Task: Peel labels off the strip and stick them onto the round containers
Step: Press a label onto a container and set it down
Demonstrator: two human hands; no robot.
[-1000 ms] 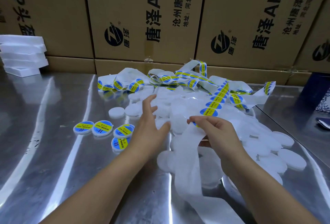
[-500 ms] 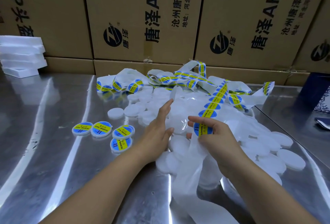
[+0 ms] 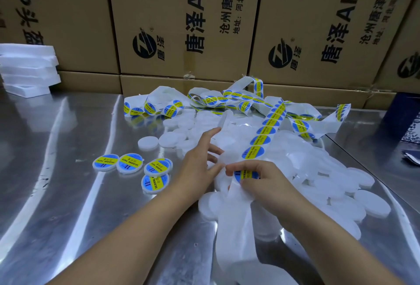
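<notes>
While the right hand [image 3: 268,186] is pinching a label [image 3: 246,174] pulled nearer than before, the left hand [image 3: 197,162] is touching the containers [image 3: 295,159], grip unclear.

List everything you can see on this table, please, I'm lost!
labelled containers: four, white with blue-yellow labels, on the table left of the hands.
plain containers: many, white, heaped centre and right.
label strip: one tangle, white backing with blue-yellow labels, behind the heap, reaching the right hand.
cardboard boxes: several, brown, stacked behind.
foam sheets: a stack, white, far left.
table: one, shiny metal.
left hand: at the heap; grip unclear.
right hand: fingers pinching the label strip's nearest label.
</notes>
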